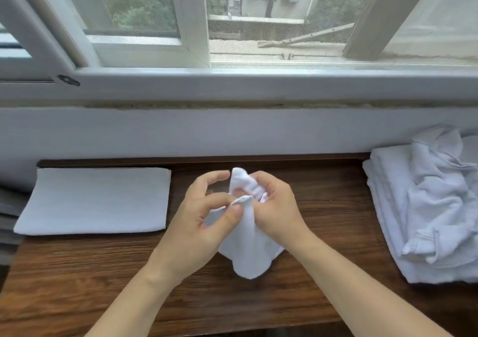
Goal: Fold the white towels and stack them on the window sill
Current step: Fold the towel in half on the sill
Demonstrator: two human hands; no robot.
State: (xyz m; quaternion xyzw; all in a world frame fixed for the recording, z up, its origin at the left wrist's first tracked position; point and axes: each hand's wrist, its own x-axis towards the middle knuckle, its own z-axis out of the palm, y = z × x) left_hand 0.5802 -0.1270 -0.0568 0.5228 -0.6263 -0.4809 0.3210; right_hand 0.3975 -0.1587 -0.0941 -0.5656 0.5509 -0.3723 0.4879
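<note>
Both hands gripped one towel over the sill.
The left hand pinched a corner, the right hand bunched the top; cloth hung below them. A folded towel lay left, a pile right, a window beyond.

A small white towel hangs bunched above the middle of the wooden window sill, its top gathered into a crumpled knob and its lower part draping in loose folds to a rounded corner. At the sill's left end lies a folded white towel, a flat neat rectangle. At the right end sits a pile of white towels, folded layers underneath, rumpled unfolded ones on top
</note>
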